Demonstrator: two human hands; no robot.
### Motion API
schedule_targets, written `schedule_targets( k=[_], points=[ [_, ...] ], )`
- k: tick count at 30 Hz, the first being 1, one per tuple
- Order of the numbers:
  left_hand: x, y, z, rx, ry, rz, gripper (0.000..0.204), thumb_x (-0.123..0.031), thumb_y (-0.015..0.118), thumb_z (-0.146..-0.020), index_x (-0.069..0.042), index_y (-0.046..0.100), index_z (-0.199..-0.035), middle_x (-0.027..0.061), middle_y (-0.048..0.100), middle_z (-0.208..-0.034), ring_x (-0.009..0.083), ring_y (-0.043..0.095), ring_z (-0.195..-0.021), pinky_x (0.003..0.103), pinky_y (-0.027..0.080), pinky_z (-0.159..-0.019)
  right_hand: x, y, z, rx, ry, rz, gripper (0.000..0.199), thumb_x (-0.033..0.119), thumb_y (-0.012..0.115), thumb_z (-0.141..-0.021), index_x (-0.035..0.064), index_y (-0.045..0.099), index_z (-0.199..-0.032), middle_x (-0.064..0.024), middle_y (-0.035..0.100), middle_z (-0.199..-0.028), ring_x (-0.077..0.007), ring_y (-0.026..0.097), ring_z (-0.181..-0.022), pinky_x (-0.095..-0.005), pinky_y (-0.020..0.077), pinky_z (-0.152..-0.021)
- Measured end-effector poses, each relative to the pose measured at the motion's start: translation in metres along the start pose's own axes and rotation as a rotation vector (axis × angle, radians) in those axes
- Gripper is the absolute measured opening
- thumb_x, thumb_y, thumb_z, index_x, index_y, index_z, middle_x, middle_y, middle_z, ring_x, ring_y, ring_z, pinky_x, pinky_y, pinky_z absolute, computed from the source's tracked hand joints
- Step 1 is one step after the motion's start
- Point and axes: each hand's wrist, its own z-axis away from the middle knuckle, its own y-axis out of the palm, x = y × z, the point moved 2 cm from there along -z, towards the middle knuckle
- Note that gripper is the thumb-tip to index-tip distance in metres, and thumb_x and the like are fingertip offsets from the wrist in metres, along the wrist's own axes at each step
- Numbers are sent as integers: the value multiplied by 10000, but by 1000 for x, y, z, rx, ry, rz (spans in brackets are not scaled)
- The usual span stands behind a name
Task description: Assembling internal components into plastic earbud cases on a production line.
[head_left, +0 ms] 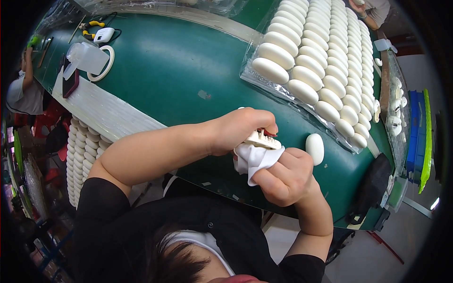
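Over the near edge of the green table, my left hand [243, 129] is closed on a cream plastic shell [263, 140], whose inner side with small upright posts faces up. A white cloth [255, 159] is bunched against the shell's near side, and my right hand [289, 177] grips it with curled fingers. Part of the shell is hidden under the cloth and my left fingers. Just right of my right hand, a single white oval shell [314, 149] lies on the table, apart from both hands.
Rows of white oval shells [311, 66] fill plastic sheeting at the back right. At the far left are a translucent container [88, 57], a cream ring [104, 70], yellow-handled pliers [89, 28] and a phone [71, 84]. A black pouch [373, 186] lies at the right edge. Other people work nearby.
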Motion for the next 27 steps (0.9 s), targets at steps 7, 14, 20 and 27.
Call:
schedule_targets(
  k=[7,14,20,27],
  points=[
    [-2,-1,2,76,-2,-31,235,-213,540,-809,-51,611,-655,26,578,-655,95,504,-577,264,392,-558,-3,-2,4,-23,0,-63,226,200,672,-685,117,583,-875,11,591,-705,-138,559,-568,-255,405,-480],
    [4,-5,-4,29,63,-70,263,-287,534,-793,-39,604,-736,64,568,-701,149,514,-561,332,400,-441,3,0,-1,4,37,62,227,194,670,-669,118,585,-866,14,594,-692,-136,566,-571,-255,408,-484],
    [5,-6,-4,59,18,-100,259,-291,533,-795,-47,603,-747,58,566,-714,150,511,-567,335,397,-449,-3,0,4,-35,18,-76,214,192,672,-667,114,591,-849,11,591,-686,-139,568,-566,-261,410,-483],
    [4,-6,-5,33,35,-133,271,-311,528,-796,-52,604,-774,64,571,-717,151,510,-554,328,395,-434,0,-1,4,3,45,-31,228,187,667,-674,104,595,-874,9,586,-683,-145,566,-557,-263,412,-479]
  ],
)
